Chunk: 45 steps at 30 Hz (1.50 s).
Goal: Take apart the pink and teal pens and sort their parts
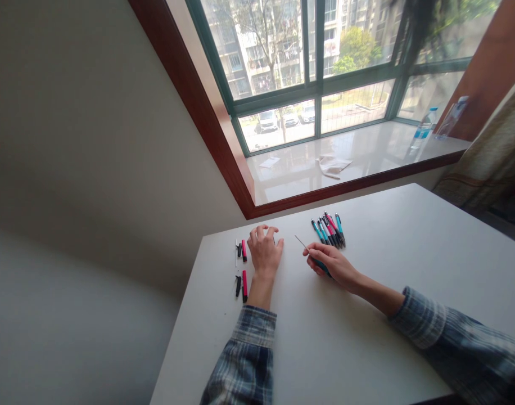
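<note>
My right hand (pixel 329 264) is closed on a teal pen barrel (pixel 320 265), and a thin pale refill (pixel 300 242) points out past my fingertips toward the left. My left hand (pixel 266 250) rests palm down on the table with its fingers curved and spread apart. What lies under its palm is hidden. Just left of that hand lie a pink pen barrel (pixel 244 251) with a small black part (pixel 239 250) and a thin white refill (pixel 236 253). Nearer to me is another pink barrel (pixel 244 286) beside a black clip piece (pixel 238 286).
Several teal, pink and black pens (pixel 330 229) lie bunched beyond my right hand. The white table (pixel 367 349) meets a wall on the left. Behind it, a windowsill holds a crumpled cloth (pixel 333 167), a paper (pixel 270 162) and two bottles (pixel 426 126).
</note>
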{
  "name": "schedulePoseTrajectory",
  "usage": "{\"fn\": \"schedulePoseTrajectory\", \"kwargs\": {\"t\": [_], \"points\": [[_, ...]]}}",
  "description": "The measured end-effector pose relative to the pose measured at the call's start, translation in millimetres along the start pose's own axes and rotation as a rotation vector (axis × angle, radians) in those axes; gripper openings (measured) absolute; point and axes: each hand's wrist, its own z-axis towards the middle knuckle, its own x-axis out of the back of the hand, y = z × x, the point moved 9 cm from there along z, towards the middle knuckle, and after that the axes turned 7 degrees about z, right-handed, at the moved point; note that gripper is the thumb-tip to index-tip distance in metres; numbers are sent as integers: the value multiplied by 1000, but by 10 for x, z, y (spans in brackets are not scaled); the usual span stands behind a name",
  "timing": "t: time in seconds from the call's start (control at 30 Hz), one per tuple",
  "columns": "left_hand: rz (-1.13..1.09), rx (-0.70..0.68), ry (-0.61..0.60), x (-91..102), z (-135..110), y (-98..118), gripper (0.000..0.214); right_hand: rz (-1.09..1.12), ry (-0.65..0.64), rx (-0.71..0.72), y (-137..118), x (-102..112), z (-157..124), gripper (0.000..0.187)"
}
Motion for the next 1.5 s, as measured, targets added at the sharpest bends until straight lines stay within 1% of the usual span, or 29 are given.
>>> {"fn": "schedulePoseTrajectory", "kwargs": {"t": [0.23, 0.43, 0.9, 1.0, 1.07, 1.1, 1.13, 1.17, 1.23, 1.3, 1.33, 1.4, 1.5], "points": [[-15, 23, 25, -15, 26, 23, 31, -6, 8, -5, -19, -10, -10, 32], [-6, 43, 43, -16, 28, -23, 36, -4, -2, -12, -8, -24, -4, 32], [-46, 38, 72, -12, 44, -11, 41, -10, -9, -17, -17, -21, -6, 32], [-134, 34, 96, 72, 55, 14, 37, 10, 1, -25, 5, -3, -6, 33], [-285, 49, 111, 140, 41, 46, 31, 47, 22, -38, 28, 26, -7, 34], [-398, 72, 102, 154, 23, 62, 28, 71, 36, -46, 38, 45, -8, 35], [-530, 112, 71, 138, -5, 78, 26, 97, 53, -54, 46, 65, -10, 35], [-681, 159, 13, 86, -45, 109, 26, 124, 68, -64, 53, 84, -11, 36], [-978, 229, -171, -80, -157, 251, 33, 176, 89, -83, 61, 113, -12, 37], [-1212, 238, -351, -206, -281, 451, 40, 219, 104, -98, 64, 132, -12, 38], [-1294, 230, -411, -237, -330, 532, 43, 235, 110, -102, 64, 140, -11, 39], [-1393, 204, -490, -258, -391, 634, 44, 254, 119, -105, 66, 152, -8, 40], [-1433, 194, -538, -251, -416, 662, 42, 264, 110, -100, 70, 144, -3, 40]]}}
